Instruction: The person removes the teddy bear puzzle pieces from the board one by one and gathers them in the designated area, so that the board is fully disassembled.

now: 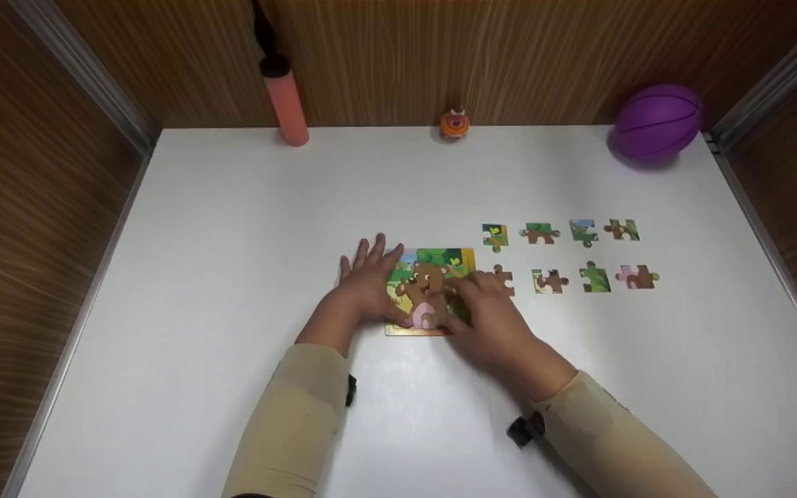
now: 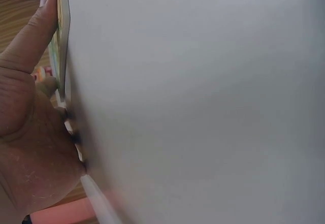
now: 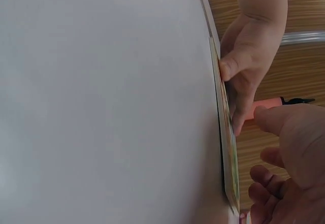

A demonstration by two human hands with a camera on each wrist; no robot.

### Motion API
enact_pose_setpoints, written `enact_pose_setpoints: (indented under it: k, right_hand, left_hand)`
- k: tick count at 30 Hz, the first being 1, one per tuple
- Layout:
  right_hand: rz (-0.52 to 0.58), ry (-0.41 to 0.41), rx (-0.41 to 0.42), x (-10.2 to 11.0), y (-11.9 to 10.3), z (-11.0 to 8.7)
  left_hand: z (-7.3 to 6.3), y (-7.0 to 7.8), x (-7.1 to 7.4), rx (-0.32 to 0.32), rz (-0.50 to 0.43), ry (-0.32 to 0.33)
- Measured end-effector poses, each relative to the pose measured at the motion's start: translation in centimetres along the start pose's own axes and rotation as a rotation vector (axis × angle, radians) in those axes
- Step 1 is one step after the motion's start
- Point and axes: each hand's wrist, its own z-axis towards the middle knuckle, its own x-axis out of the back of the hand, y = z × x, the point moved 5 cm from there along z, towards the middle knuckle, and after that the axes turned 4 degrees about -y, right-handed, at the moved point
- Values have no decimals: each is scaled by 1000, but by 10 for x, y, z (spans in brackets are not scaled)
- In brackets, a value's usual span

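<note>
A bear-picture puzzle board (image 1: 427,277) lies flat on the white table. My left hand (image 1: 369,285) rests at its left side, fingers spread, with the thumb along the lower left of the picture. In the left wrist view, the thumb of the left hand (image 2: 30,127) lies on the board's edge (image 2: 62,46). My right hand (image 1: 499,321) is over the board's right part, thumb and fingers apart. The right wrist view shows the right hand (image 3: 299,158) with loosely bent fingers and nothing visible between them. A brown puzzle piece (image 1: 504,282) lies partly behind its fingers.
Several loose puzzle pieces (image 1: 595,278) lie in two rows to the board's right. Along the back stand a pink cylinder with a black top (image 1: 286,107), a small orange toy figure (image 1: 454,124) and a purple ball (image 1: 658,123). Wood-grain panels (image 1: 440,55) border the table.
</note>
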Motion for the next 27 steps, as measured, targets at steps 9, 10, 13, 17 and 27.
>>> enact_pose_setpoints:
  k: [9, 10, 13, 17, 27]
  right_hand:
    - [30, -49, 21, -14, -14, 5]
    - [32, -55, 20, -16, -16, 6]
    - [38, -63, 34, -19, -20, 7]
    - [38, -71, 65, -24, -25, 10]
    - [33, -65, 63, -30, -29, 15]
  left_hand:
    - [0, -1, 0, -7, 23, 4]
    - [0, -1, 0, -7, 24, 4]
    - [1, -1, -1, -4, 23, 2]
    - [1, -2, -2, -1, 19, -5]
    - [2, -2, -1, -3, 15, -13]
